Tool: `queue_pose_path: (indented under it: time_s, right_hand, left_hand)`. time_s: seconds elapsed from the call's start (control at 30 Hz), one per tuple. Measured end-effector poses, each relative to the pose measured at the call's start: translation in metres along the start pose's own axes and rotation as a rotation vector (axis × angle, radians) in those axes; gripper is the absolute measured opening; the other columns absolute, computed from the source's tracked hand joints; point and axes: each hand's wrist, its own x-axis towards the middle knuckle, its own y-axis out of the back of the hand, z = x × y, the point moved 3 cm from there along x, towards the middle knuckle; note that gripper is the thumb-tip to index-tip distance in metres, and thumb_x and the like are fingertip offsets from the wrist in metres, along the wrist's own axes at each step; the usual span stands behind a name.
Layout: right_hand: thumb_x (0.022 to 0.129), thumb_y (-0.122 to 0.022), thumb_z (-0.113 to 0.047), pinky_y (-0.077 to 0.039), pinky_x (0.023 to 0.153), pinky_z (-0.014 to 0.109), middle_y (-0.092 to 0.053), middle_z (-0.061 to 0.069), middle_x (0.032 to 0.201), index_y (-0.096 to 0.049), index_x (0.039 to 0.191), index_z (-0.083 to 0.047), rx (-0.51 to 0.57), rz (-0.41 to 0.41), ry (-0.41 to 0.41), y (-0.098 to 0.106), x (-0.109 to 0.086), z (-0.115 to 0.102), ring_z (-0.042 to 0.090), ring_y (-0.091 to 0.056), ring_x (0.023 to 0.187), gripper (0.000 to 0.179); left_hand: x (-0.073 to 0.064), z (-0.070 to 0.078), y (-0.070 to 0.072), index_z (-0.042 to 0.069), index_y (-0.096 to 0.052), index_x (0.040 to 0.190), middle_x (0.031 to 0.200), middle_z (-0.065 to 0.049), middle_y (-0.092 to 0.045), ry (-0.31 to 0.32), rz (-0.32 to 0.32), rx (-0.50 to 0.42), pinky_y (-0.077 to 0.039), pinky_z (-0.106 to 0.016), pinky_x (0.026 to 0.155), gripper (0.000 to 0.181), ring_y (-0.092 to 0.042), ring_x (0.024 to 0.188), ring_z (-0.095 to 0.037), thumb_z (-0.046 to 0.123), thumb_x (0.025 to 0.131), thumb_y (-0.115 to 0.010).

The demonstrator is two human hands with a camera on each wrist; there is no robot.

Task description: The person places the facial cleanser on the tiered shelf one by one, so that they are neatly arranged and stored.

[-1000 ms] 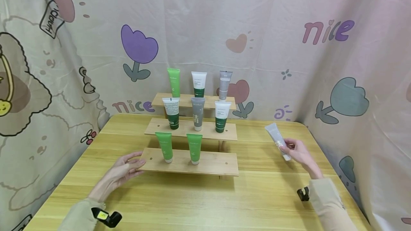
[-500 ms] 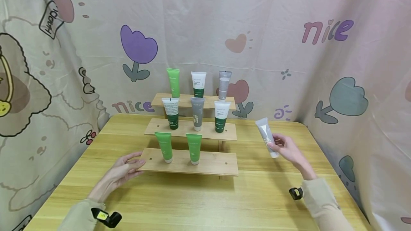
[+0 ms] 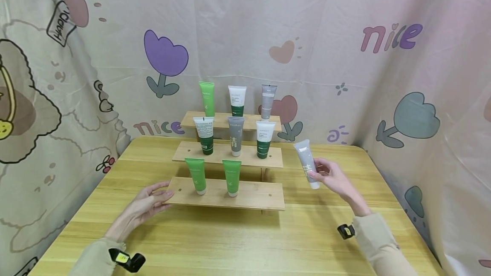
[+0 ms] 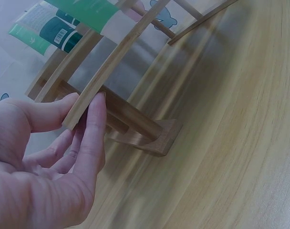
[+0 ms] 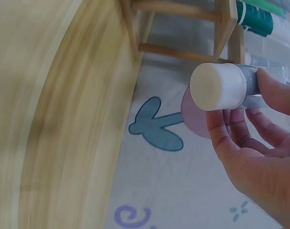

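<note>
A three-step wooden display stand [image 3: 249, 195] is at the middle of the table. My left hand [image 3: 147, 202] pinches the left end of its lowest shelf, thumb above and fingers below, as the left wrist view shows. To the right of the stand, my right hand [image 3: 335, 178] holds a grey squeeze tube [image 3: 305, 163] above the table, slightly tilted, white cap [image 5: 219, 87] downward. Two green tubes [image 3: 232, 177] stand on the lowest shelf, toward its left and middle. On the middle shelf a grey tube [image 3: 235, 135] stands between two white-and-green tubes [image 3: 264, 139].
The top shelf [image 3: 251, 121] bears a green tube [image 3: 207, 99], a white-and-green tube [image 3: 237, 100] and a grey tube [image 3: 268, 101]. Patterned curtains [image 3: 318, 63] hang behind and beside the wooden table [image 3: 215, 242].
My right hand has moved left toward the stand with the grey tube, which has become more upright. My left hand stays at the lowest shelf's end.
</note>
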Motion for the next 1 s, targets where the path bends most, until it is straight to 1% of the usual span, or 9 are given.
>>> queue_pose_path:
  time_s: [0.17,0.37,0.43,0.5,0.7,0.83,1.0]
  right_hand:
    - [0.094,-0.068,-0.007,-0.054,0.089,0.024,-0.063,0.029,0.119,-0.053,0.133,0.013,0.021,-0.015,0.008,-0.008,0.002,-0.006,0.033,-0.065,0.107,0.046]
    - [0.093,-0.070,-0.008,-0.056,0.094,0.029,-0.062,0.030,0.121,-0.053,0.133,0.012,0.047,-0.034,0.013,-0.018,0.005,-0.015,0.034,-0.064,0.110,0.047]
    - [0.093,-0.070,-0.008,-0.057,0.095,0.030,-0.063,0.029,0.121,-0.054,0.131,0.012,0.054,-0.036,0.012,-0.021,0.006,-0.017,0.033,-0.064,0.109,0.046]
    - [0.092,-0.072,-0.009,-0.059,0.092,0.030,-0.064,0.028,0.119,-0.056,0.129,0.011,0.059,-0.036,0.010,-0.025,0.006,-0.020,0.030,-0.066,0.106,0.045]
    - [0.089,-0.075,-0.012,-0.060,0.083,0.025,-0.068,0.023,0.111,-0.060,0.123,0.007,0.081,-0.046,0.006,-0.034,0.008,-0.024,0.023,-0.067,0.098,0.042]
    - [0.089,-0.077,-0.015,-0.059,0.081,0.025,-0.069,0.020,0.104,-0.062,0.119,0.005,0.080,-0.057,0.017,-0.042,0.009,-0.029,0.021,-0.067,0.095,0.040]
    - [0.087,-0.079,-0.018,-0.059,0.084,0.028,-0.071,0.017,0.107,-0.063,0.120,0.002,0.091,-0.070,0.019,-0.054,0.011,-0.034,0.019,-0.068,0.096,0.042]
  left_hand:
    - [0.001,0.000,0.000,-0.010,-0.003,0.157,0.117,-0.002,-0.052,0.002,0.000,-0.015,-0.061,-0.027,0.094,0.083,-0.065,0.095,-0.005,0.010,0.100,-0.061]
    - [0.001,0.000,0.000,-0.009,-0.003,0.157,0.119,-0.003,-0.051,0.007,0.008,-0.011,-0.061,-0.027,0.094,0.083,-0.065,0.096,-0.005,0.010,0.100,-0.061]
    - [0.001,0.000,0.000,-0.009,-0.003,0.157,0.121,-0.005,-0.050,0.008,0.012,-0.007,-0.061,-0.028,0.095,0.083,-0.065,0.096,-0.005,0.010,0.100,-0.061]
    - [0.001,-0.001,0.001,-0.009,-0.003,0.157,0.122,-0.005,-0.048,0.009,0.011,-0.003,-0.060,-0.028,0.096,0.083,-0.065,0.097,-0.005,0.010,0.101,-0.060]
    - [0.001,-0.002,0.001,-0.008,-0.003,0.157,0.123,-0.006,-0.048,0.013,0.010,-0.009,-0.060,-0.029,0.097,0.083,-0.065,0.098,-0.006,0.010,0.101,-0.060]
    - [0.001,-0.003,0.001,-0.008,-0.003,0.157,0.124,-0.006,-0.048,0.011,0.011,0.002,-0.060,-0.029,0.097,0.082,-0.065,0.099,-0.005,0.011,0.101,-0.060]
    - [0.001,-0.002,0.001,-0.008,-0.004,0.157,0.123,-0.006,-0.048,0.011,0.012,-0.001,-0.060,-0.028,0.096,0.083,-0.065,0.098,-0.006,0.011,0.101,-0.061]
